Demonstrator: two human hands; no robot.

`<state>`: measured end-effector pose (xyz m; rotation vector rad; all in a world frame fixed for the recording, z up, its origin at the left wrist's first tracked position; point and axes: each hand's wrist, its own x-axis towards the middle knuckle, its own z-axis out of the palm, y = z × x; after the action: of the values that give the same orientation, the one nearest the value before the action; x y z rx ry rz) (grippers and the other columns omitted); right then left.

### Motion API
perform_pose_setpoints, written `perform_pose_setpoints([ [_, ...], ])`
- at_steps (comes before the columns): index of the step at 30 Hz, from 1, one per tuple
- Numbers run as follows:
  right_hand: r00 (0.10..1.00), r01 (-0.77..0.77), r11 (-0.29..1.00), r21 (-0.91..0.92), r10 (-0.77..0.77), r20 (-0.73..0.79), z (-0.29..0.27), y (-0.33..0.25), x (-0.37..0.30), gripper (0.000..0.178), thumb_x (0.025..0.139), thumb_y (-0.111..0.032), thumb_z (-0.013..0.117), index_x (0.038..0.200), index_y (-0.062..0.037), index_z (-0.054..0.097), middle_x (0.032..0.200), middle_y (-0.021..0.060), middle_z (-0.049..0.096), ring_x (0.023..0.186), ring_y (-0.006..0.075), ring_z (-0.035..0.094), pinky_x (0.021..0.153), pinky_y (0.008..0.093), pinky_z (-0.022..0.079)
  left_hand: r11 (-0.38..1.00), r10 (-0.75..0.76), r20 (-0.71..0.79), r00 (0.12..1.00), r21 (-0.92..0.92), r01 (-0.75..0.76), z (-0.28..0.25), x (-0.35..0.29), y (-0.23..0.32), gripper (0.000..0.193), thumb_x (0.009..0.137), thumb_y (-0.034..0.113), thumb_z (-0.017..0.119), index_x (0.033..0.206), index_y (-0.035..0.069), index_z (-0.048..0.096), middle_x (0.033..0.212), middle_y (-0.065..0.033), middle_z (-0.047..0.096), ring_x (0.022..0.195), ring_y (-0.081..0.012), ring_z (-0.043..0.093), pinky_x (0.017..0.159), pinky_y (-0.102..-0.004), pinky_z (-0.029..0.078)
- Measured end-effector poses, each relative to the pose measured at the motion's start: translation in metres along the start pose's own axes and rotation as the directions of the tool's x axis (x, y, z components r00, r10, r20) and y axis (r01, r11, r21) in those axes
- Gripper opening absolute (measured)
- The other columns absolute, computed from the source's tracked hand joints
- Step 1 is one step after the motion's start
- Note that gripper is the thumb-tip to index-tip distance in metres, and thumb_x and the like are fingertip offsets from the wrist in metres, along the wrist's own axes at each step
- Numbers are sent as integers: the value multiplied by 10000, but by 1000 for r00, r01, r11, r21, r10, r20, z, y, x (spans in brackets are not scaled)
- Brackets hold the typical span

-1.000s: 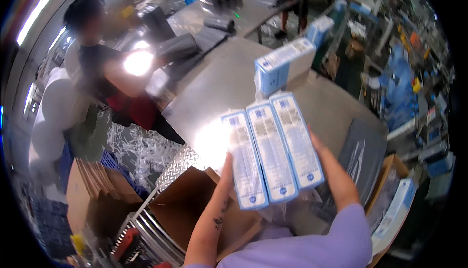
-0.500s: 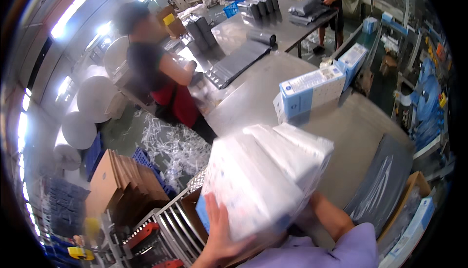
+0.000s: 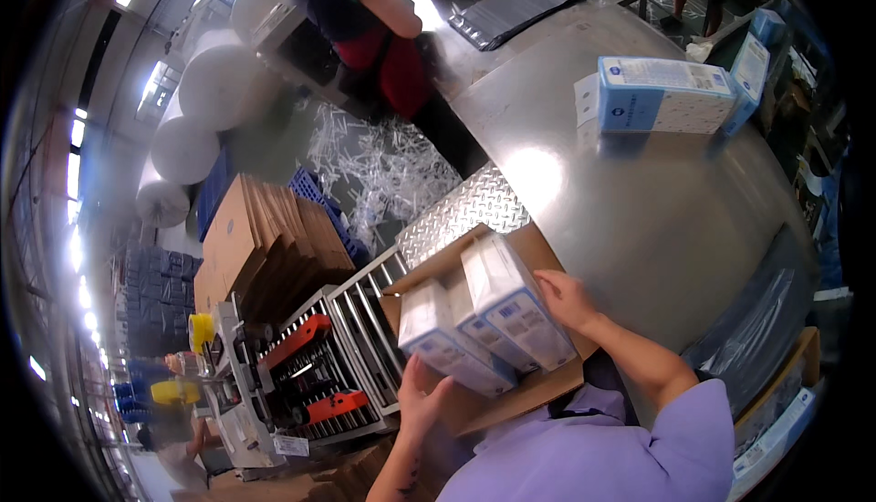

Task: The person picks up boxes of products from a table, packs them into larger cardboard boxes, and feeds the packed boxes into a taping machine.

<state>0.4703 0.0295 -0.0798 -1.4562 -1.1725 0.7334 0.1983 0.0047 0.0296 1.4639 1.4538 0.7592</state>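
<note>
Three white-and-blue packs [image 3: 517, 297] stand side by side in an open brown cardboard carton [image 3: 570, 381], their tops rising above its rim. At the near left side of the leftmost pack [image 3: 423, 314], my left hand [image 3: 424, 402] grips with fingers and thumb parted. My right hand [image 3: 566, 299] presses bent fingers against the right side of the rightmost pack. The packs sit between both hands, and some fingertips are hidden against them. The carton rests at the end of a roller conveyor [image 3: 370, 297], beside the metal table.
Two blue-and-white boxes [image 3: 671, 96] stand on the metal table [image 3: 639, 219]. Flattened cartons [image 3: 246, 246] are stacked left of the conveyor, beside a carton-taping machine with red parts [image 3: 324, 406]. A co-worker [image 3: 392, 55] stands at the far table by grey bags [image 3: 520, 9]. Dark plastic sheeting [image 3: 757, 310] lies right.
The packs, held up in front of me before, have come down into the carton between my hands. My view has turned down and left, and the co-worker appears higher in it.
</note>
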Motion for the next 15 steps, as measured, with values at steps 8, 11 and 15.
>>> perform_pose_setpoints([
  [8,743,666,519,-536,-390,544,64,-25,10,387,700,-185,580,1069,-82,530,1126,115,504,1107,250,440,959,453,269,395,132,123,984,904,-166,63,88,-59,486,742,366,589,1115,67,501,1158,-145,487,1136,-305,394,904,-535,288],
  [11,765,642,458,-614,-331,553,84,11,6,461,747,-262,532,1146,-43,458,1169,99,473,1163,266,376,982,469,204,327,246,99,964,928,-178,88,98,-106,439,783,353,520,1121,75,496,1150,-144,494,1113,-315,406,913,-524,275],
  [15,832,487,700,-522,-191,521,102,52,4,433,719,-298,545,1089,-76,514,1047,120,530,1016,266,475,905,409,323,594,217,69,974,782,-188,87,117,-152,375,815,303,450,1093,58,512,1093,-153,515,1022,-343,450,876,-482,305],
])
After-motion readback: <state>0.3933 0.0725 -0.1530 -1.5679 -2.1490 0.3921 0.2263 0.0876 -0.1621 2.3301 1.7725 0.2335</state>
